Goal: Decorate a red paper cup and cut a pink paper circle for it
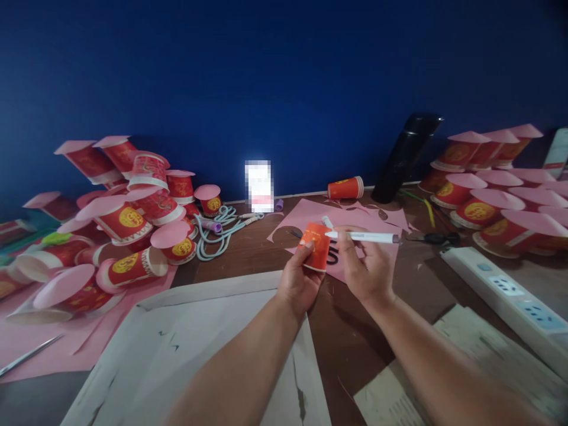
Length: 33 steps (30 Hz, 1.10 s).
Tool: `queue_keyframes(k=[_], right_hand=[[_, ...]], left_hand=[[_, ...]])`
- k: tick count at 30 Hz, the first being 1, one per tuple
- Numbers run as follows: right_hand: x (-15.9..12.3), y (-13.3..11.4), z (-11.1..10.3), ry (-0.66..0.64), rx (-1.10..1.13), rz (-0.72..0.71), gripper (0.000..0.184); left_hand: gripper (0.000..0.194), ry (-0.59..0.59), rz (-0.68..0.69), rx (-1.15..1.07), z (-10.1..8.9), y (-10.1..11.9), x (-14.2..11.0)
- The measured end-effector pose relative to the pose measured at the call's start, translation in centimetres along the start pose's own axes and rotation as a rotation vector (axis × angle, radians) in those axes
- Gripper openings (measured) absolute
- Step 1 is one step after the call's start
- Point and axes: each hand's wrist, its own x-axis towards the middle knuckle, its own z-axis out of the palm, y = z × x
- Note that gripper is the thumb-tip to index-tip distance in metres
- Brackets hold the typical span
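Note:
In front of me, my left hand (302, 278) is wrapped round a red paper cup (318, 248) with faint gold marks. My right hand (366, 266) grips a white marker (373, 236), whose tip is at the cup's upper right side; whether it touches the cup I cannot tell. A white cap-like piece shows just above the tip, near my right fingers. Under and behind the hands lies cut pink paper (381, 254) with a black curved mark on it, partly hidden by the cup and hand.
Piles of red cups with pink discs stand at the left (128, 222) and right (483, 207). A red cup (344, 189) lies at the back beside a black bottle (402, 157). A coiled cable (213, 245), power strip (506, 290), scissors (29, 355) and white board (177, 355) surround me.

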Motion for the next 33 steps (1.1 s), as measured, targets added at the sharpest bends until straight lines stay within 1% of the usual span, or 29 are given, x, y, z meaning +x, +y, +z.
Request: queue_keyframes(k=[4, 13, 19, 33], right_hand=[[-0.03, -0.17, 0.03, -0.041, 0.003, -0.011, 0.020], [-0.10, -0.18, 0.09, -0.054, 0.018, -0.032, 0.021], [-0.07, -0.12, 0.18, -0.039, -0.007, -0.025, 0.020], [-0.01, -0.08, 0.10, -0.021, -0.044, -0.034, 0.020]], left_hand=[[0.016, -0.012, 0.008, 0.006, -0.09, -0.18, -0.04], [0.018, -0.015, 0.029, 0.024, 0.03, -0.31, -0.12], [0.019, 0.006, 0.023, 0.016, 0.17, -0.30, -0.21], [0.014, -0.017, 0.001, -0.039, -0.04, 0.11, 0.01]])
